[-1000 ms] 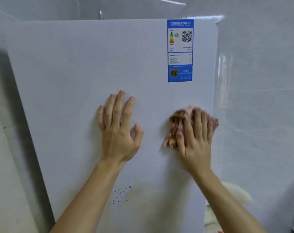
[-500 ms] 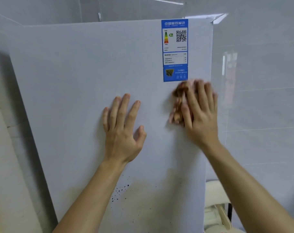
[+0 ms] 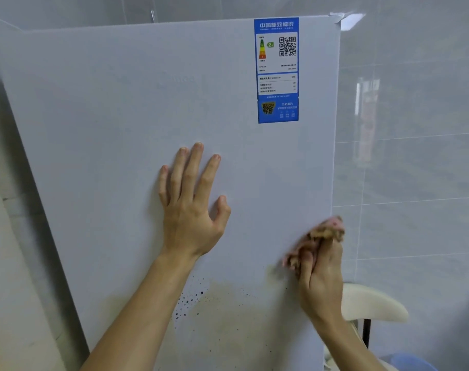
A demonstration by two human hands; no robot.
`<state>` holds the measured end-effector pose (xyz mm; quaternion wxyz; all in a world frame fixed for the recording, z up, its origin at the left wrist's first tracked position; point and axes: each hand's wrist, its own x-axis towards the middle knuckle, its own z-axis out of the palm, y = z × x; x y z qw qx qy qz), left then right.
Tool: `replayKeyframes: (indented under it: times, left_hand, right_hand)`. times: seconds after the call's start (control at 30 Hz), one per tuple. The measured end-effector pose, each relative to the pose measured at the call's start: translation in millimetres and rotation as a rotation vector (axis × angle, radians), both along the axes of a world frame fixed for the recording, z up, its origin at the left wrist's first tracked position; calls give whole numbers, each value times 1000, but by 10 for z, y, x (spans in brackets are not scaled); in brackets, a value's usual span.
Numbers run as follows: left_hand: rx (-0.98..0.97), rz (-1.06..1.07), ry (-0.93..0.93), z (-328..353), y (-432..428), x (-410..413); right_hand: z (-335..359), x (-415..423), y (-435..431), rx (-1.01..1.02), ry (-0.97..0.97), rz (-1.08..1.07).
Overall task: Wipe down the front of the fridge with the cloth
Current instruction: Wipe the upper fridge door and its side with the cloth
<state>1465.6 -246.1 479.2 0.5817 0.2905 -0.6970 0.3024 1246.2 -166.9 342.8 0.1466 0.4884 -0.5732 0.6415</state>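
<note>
Head view: faces the pale front of the fridge [image 3: 120,116] close up, its top edge near the top of the frame. Finds the left hand [image 3: 193,218] pressed flat on that front around mid-height, fingers [image 3: 193,170] straight and spread apart, thumb out to the right, holding nothing, forearm rising from the lower left. Puts the cloth [image 3: 327,231] in the right hand [image 3: 321,282] at the right edge of the fridge, lower than the left hand and well apart from it. Shows that hand edge-on, fingers curled and clamped on the cloth, thumb laid over the bunched fabric. Shows the cloth pink with brownish soiled patches, sticking out above the fingertips and to the left of the thumb, touching the front right at its edge. Cannot tell how much of it lies flat against the front. Picks out a blue label [image 3: 277,70] high on the right of the fridge, with a coloured scale, a QR code and print too fine to read. Shows a yellowish-brown stain [image 3: 228,303] lower down, between the two forearms, with dark specks [image 3: 186,303] scattered along its left side, just below and left of the cloth, not under it. Takes in glossy grey tiles [image 3: 415,156] to the right of the fridge, with a blurred reflection in them. Catches a cream seat [image 3: 372,303] on a dark leg behind the right wrist, and a blue thing [image 3: 410,362] in the bottom right corner, too cropped to name. Leaves a plain pale wall [image 3: 13,263] on the left
</note>
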Motion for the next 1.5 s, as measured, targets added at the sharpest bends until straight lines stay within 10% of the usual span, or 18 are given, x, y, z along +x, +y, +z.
replayKeyframes:
  times: [0.37, 0.6, 0.93, 1.33, 1.5]
  left_hand:
    - [5, -30, 13, 12, -1, 149]
    - [42, 32, 58, 3, -61, 472]
    - [99, 76, 41, -231, -126, 843]
    - [133, 114, 77, -226, -273, 1413]
    - [99, 102, 62, -238, -362, 1646]
  right_hand:
    - [1307, 395, -465, -245, 703, -305]
    - [1903, 908, -621, -305, 656, -376]
    - [-187, 930, -475, -53, 766, -231]
    - [2023, 1526, -777, -301, 588, -368]
    - [1839, 1889, -842, -329, 600, -352]
